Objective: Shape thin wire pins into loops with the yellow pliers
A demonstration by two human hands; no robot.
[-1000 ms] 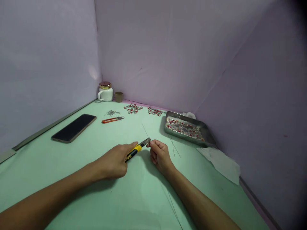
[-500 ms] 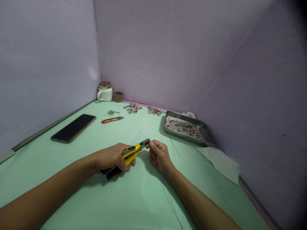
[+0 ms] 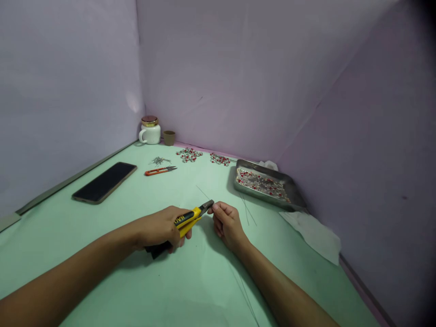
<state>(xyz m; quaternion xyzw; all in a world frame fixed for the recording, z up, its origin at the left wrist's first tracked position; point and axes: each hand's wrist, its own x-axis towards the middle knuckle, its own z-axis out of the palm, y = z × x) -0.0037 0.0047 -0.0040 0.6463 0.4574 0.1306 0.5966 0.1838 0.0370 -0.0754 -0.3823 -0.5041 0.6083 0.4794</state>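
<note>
- The yellow-and-black pliers [image 3: 190,221] are held above the table, in front of the steel tray [image 3: 252,191] and to its left, nose pointing its way.
- A thin wire [image 3: 202,193] juts from the nose, off to the left of the tray.
- The left hand [image 3: 163,229] is wrapped firmly around the plier handles.
- The right hand [image 3: 229,225], nearer the tray, has thumb and forefinger pinched together at the nose; I can't make out what sits between them.
- Red and clear beads [image 3: 262,182] are strewn inside the tray; loose wires [image 3: 245,205] lie by its front edge, a white sheet [image 3: 315,236] by its near right corner.
- Left of the tray are two beaded clusters [image 3: 189,155], orange snips [image 3: 160,171], a heap of wire bits [image 3: 159,161] and, farthest, a dark phone [image 3: 105,182].
- A lidded white mug [image 3: 151,135] and brown cup [image 3: 169,138] stand in the corner, far left of the tray.
- The tabletop [image 3: 119,281] beneath the tray is smooth, pale green.
- Lilac walls [image 3: 211,68], faintly creased, rise behind the tray and on both sides, darker to its right.
</note>
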